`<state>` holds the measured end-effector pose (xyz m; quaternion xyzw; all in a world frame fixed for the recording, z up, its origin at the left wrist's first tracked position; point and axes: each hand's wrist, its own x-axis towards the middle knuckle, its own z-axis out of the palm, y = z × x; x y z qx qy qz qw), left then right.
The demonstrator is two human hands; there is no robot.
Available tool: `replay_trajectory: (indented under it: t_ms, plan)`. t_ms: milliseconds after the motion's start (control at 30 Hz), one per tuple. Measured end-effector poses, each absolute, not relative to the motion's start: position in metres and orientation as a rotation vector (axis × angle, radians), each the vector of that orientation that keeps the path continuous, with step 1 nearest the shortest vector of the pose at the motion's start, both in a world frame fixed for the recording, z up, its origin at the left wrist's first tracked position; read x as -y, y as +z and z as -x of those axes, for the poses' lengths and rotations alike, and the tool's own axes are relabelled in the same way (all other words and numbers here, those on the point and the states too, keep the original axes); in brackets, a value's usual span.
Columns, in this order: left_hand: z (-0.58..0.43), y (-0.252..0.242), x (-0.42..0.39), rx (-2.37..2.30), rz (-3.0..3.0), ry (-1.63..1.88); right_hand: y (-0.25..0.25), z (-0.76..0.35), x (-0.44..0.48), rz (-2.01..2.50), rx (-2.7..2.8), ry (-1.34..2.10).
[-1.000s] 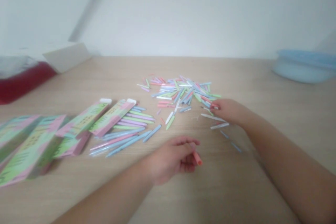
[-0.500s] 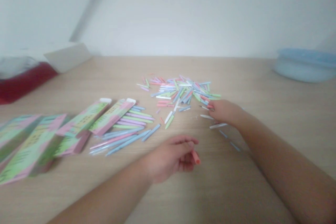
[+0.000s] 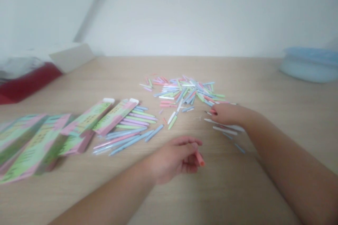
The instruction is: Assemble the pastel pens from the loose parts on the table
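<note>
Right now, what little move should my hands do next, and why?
Maybe bring your right hand to your left hand, which holds a red tube with one end sticking out; the right seems to pinch something reddish.

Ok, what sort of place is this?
Probably an indoor work area, though I can't tell whether it's a home or a workshop. What shows it: a wood-toned table against a pale wall, loose pastel pen-like pieces heaped on it, and printed boxes alongside.

Diffuse light, hazy blur throughout, soft shadows on the table (image 3: 243, 74)
</note>
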<state>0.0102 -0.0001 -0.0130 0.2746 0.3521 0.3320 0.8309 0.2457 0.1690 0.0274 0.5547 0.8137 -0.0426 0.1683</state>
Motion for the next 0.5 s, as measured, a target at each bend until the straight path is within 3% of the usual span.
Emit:
replay_trajectory:
  t_ms: [500]
  plan:
    - [-0.01,-0.01,0.0,-0.759,-0.588,0.699,0.029,-0.261,-0.168,-1.625,-2.26,-0.165]
